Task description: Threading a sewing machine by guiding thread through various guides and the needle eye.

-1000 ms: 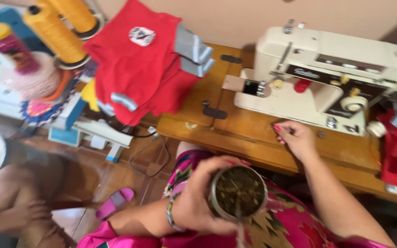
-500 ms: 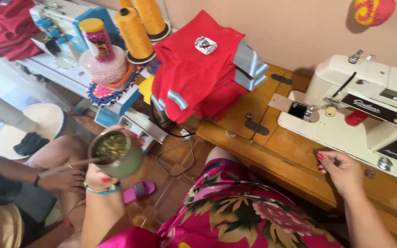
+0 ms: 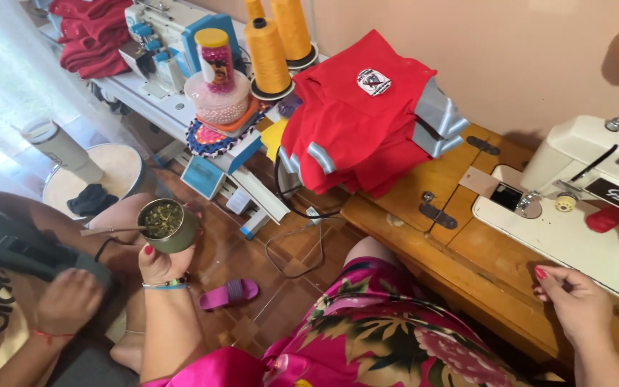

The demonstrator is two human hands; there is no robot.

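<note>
My left hand [image 3: 160, 261] grips a round metal cup [image 3: 168, 224] filled with green herb, with a thin metal straw [image 3: 111, 231] sticking out to the left. The cup is held out low over the floor, toward another person seated at the left, whose hand [image 3: 68, 301] rests on their lap. My right hand [image 3: 577, 303] lies on the wooden sewing table [image 3: 460, 236], fingers loosely curled and holding nothing, just in front of the white sewing machine [image 3: 589, 193]. My lap is covered by pink flowered cloth [image 3: 388, 340].
Folded red garments [image 3: 367, 115] with grey stripes lie on the table's left end. Behind stand yellow thread cones [image 3: 270, 50], a bead jar [image 3: 216, 64] and a second machine [image 3: 162, 32]. A pale tumbler [image 3: 62, 147] stands on a round stool; a pink sandal [image 3: 227, 292] lies on the tiled floor.
My left hand has carried the cup from in front of my lap out to the left, toward the seated person. My view swung left. My right hand stayed on the table.
</note>
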